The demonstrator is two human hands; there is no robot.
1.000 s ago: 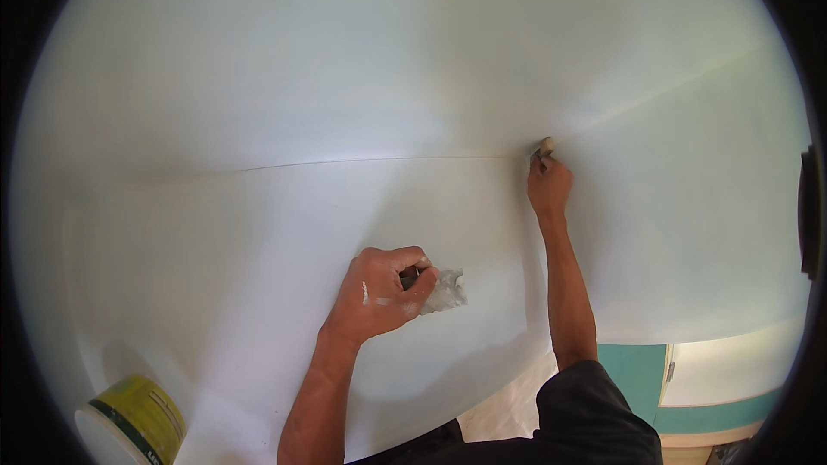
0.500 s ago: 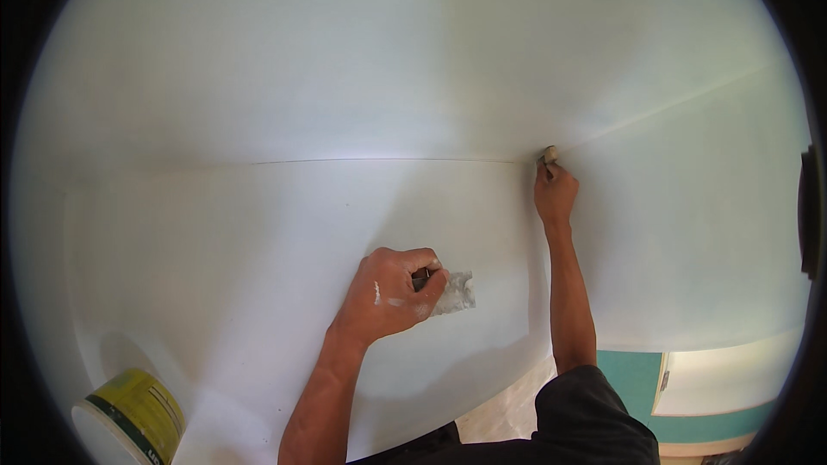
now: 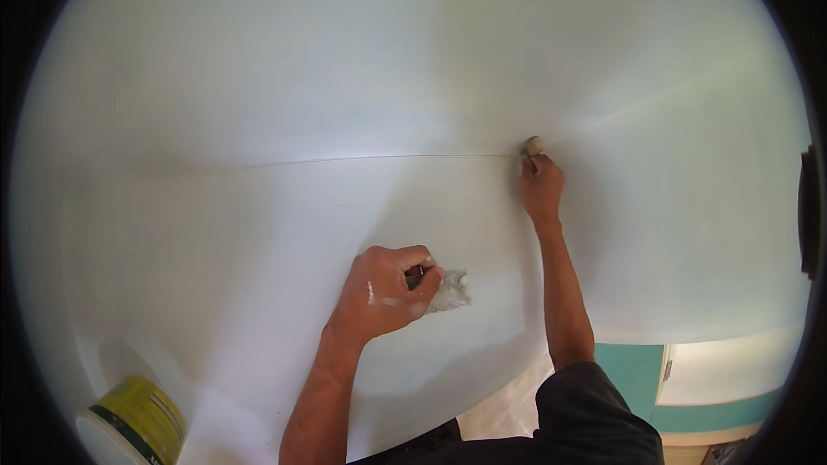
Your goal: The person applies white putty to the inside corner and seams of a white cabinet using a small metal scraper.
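My left hand (image 3: 385,294), flecked with white, is closed around a putty knife (image 3: 451,291). Its broad blade, smeared with grey-white paste, points right, in front of the lower white wall panel. Farther off and to the right, my right hand (image 3: 542,193) grips a small scraper (image 3: 534,145) with a pale, rounded handle end. That tool is up at the corner where the white surfaces meet, at the right end of a thin dark seam (image 3: 388,157). Whether its blade touches the surface is hidden.
A yellow-green and white bucket (image 3: 146,413) stands at the lower left. At lower right are a teal panel (image 3: 627,379) and a pale hinged door (image 3: 724,370). A dark object (image 3: 808,211) sits at the right rim.
My right hand has shifted slightly left and up with the scraper, off the corner toward the seam. My left hand and its putty knife have barely moved.
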